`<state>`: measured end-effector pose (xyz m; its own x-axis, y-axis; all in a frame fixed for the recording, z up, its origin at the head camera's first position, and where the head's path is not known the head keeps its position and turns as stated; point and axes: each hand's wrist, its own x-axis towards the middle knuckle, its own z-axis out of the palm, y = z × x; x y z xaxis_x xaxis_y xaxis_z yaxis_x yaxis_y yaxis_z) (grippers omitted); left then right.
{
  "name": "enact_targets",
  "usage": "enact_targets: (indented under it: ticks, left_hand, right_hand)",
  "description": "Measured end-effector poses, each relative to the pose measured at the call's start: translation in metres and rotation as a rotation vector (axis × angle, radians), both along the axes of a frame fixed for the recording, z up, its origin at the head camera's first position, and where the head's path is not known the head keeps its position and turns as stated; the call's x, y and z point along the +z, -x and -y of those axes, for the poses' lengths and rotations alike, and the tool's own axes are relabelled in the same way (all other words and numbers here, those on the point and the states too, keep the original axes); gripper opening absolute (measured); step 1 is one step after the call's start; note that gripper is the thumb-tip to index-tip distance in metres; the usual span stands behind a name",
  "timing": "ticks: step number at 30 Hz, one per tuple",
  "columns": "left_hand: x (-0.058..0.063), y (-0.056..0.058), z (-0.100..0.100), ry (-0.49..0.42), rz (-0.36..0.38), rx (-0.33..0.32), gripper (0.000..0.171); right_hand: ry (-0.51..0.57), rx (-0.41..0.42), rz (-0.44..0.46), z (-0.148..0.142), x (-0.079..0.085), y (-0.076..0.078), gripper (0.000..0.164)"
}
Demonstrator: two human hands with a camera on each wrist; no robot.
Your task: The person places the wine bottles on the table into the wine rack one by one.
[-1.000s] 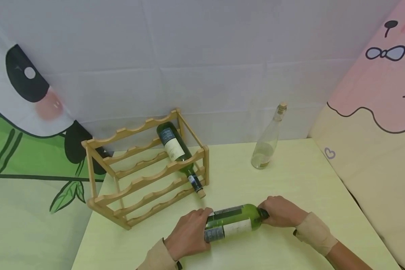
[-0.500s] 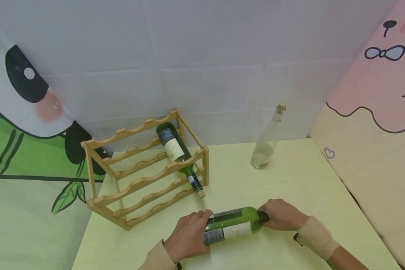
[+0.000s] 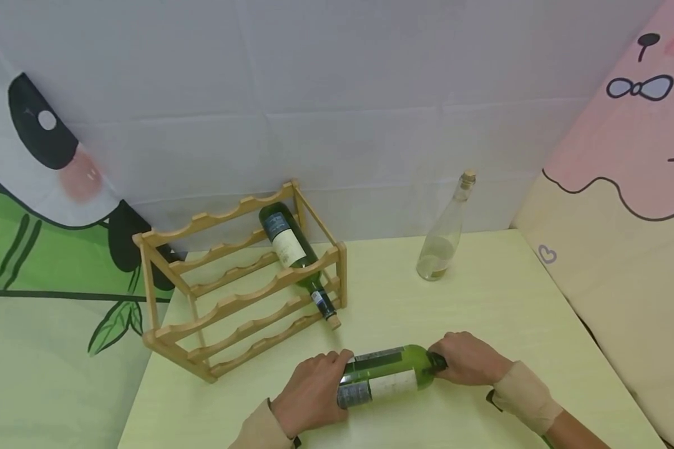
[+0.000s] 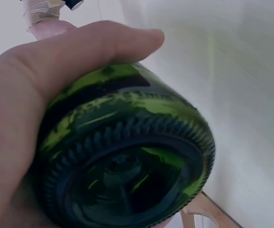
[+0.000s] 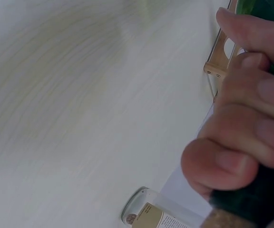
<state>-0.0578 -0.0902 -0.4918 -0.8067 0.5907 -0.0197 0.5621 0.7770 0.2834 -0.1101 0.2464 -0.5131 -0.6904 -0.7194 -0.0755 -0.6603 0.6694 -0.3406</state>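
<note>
A green wine bottle [image 3: 390, 371] with a pale label lies roughly sideways between my two hands, low in the head view. My left hand [image 3: 314, 394] grips its base end; the ridged glass bottom [image 4: 127, 185] faces the left wrist camera. My right hand [image 3: 467, 358] holds the neck, fingers [image 5: 227, 161] curled round it, and a bit of cork [image 5: 229, 221] shows below them. Behind the left hand stands a wooden wine rack [image 3: 241, 299]. A second green wine bottle [image 3: 289, 243] lies in its top row at the right end, corked neck slanting forward and down.
A clear corked bottle [image 3: 440, 240] stands upright toward the back of the pale yellow table [image 3: 483, 299]. Behind it hangs a grey-white cloth wall [image 3: 359, 143]. Cartoon-printed sheets close off both sides, the right one [image 3: 612, 249] running along the table's edge.
Both hands and the bottle between them have sunk slightly toward the near edge, mostly in the first half second. The grips, the rack and the other bottles look the same.
</note>
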Motion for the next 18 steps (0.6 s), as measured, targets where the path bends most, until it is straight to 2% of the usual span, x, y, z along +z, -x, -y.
enact_targets:
  ticks: [9,14,18]
  left_hand:
    - [0.0033,-0.0033,0.0039,0.072,-0.068,-0.024,0.087]
    - [0.0045,-0.0054,0.0062,0.095,-0.073,-0.048,0.092]
    - [0.0051,-0.007,0.0094,0.098,-0.046,-0.083,0.097]
  right_hand:
    - [0.016,-0.003,0.045,0.0027,-0.0032,-0.002,0.024]
    - [0.028,-0.003,0.059,0.0036,-0.0043,-0.0054,0.025]
    - [0.033,0.003,0.069,0.0057,-0.0047,-0.0076,0.025]
